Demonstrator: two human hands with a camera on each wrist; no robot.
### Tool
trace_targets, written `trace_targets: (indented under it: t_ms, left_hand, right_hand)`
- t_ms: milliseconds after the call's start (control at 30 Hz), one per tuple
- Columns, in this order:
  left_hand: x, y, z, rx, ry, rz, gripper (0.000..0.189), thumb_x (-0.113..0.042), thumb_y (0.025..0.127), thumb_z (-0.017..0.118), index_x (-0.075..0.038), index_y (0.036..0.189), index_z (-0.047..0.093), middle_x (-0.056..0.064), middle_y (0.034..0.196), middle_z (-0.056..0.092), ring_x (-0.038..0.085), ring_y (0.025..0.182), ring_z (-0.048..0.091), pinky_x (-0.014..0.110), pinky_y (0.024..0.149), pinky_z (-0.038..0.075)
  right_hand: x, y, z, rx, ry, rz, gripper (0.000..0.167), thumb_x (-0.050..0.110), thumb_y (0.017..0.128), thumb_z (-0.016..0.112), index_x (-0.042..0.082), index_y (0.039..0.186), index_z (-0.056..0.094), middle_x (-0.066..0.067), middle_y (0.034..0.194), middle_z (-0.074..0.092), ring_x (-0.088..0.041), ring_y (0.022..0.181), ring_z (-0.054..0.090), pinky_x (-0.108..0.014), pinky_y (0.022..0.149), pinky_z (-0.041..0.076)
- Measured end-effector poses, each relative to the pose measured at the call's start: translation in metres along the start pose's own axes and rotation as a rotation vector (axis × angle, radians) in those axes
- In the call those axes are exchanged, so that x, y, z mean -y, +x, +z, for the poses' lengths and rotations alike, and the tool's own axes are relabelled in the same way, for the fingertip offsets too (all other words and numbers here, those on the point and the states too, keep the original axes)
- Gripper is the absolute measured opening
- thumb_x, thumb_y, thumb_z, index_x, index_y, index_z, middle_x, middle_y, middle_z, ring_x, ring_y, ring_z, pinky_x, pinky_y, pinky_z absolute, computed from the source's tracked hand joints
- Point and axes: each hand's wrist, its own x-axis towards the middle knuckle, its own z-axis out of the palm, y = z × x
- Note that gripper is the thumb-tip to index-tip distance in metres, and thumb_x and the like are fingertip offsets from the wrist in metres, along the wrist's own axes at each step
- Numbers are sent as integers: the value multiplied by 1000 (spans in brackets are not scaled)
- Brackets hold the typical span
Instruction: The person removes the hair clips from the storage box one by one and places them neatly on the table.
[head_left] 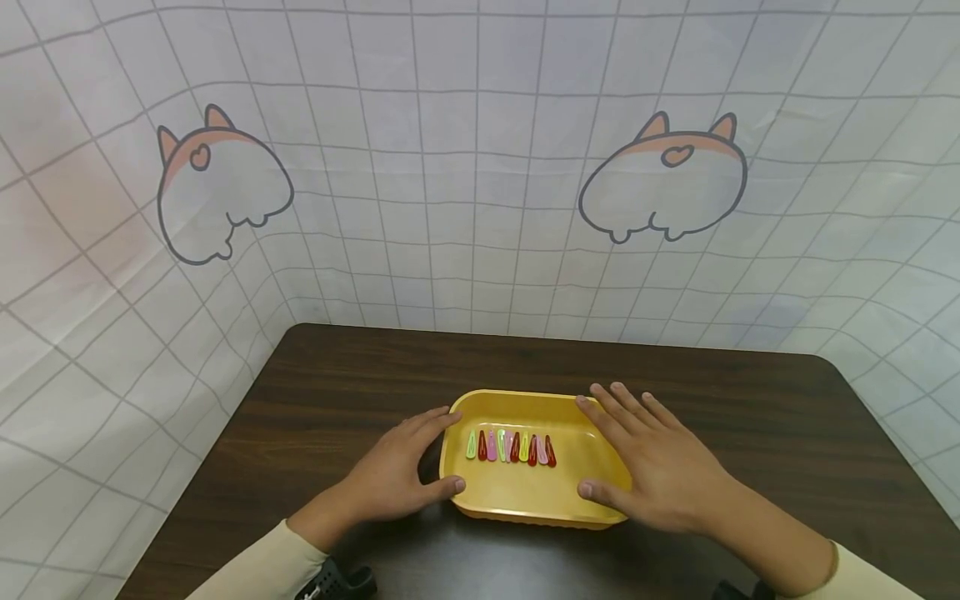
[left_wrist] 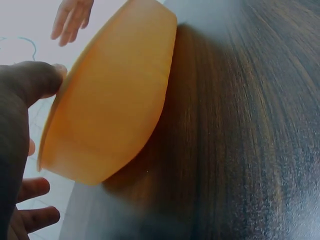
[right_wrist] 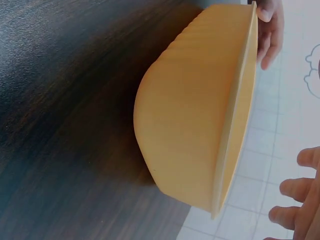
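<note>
A yellow plastic tray (head_left: 525,492) sits on the dark wooden table. Inside it, a row of several snap hair clips (head_left: 515,447) in green, red, pink and yellow lies towards the left half. At the tray's left rim is my left hand (head_left: 393,467), thumb and forefinger spread along the edge; in the left wrist view its thumb (left_wrist: 42,80) meets the rim. My right hand (head_left: 660,467) hovers over the tray's right end with straight, spread fingers and holds nothing. From the right wrist view, its fingertips (right_wrist: 295,190) appear apart from the tray wall (right_wrist: 195,110).
The dark wood-grain table (head_left: 352,375) has rounded far corners. Behind and beside it hangs a white grid-patterned cloth (head_left: 450,183) with cartoon animal drawings (head_left: 667,192). A dark strap (head_left: 337,581) is on the left wrist.
</note>
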Motion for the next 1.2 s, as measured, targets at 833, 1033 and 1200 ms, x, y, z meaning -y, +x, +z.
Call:
trace_targets:
  t_ms: [833, 1033, 1200]
  left_hand:
    - [14, 7, 9, 63, -250, -72, 94, -57, 80, 83, -26, 158, 39, 1, 155, 45, 25, 142, 41, 55, 113, 33]
    - [14, 7, 8, 64, -250, -80, 95, -59, 79, 82, -28, 157, 40, 0, 155, 45, 25, 142, 41, 56, 113, 33]
    - [13, 7, 9, 63, -253, -90, 95, -61, 78, 82, -30, 157, 40, -1, 155, 44, 24, 143, 40, 55, 114, 32]
  right_hand:
    - [0, 32, 12, 68, 207, -1, 83, 72, 94, 56, 11, 150, 51, -8, 145, 57, -34, 134, 52, -57, 106, 42]
    - [-1, 41, 20, 79, 226, -27, 66, 50, 94, 72, 7, 142, 59, -9, 137, 63, -31, 127, 58, -52, 98, 50]
    - [-1, 47, 26, 134, 271, -5, 60, 44, 94, 73, 7, 139, 62, -7, 135, 64, -30, 126, 58, -51, 99, 50]
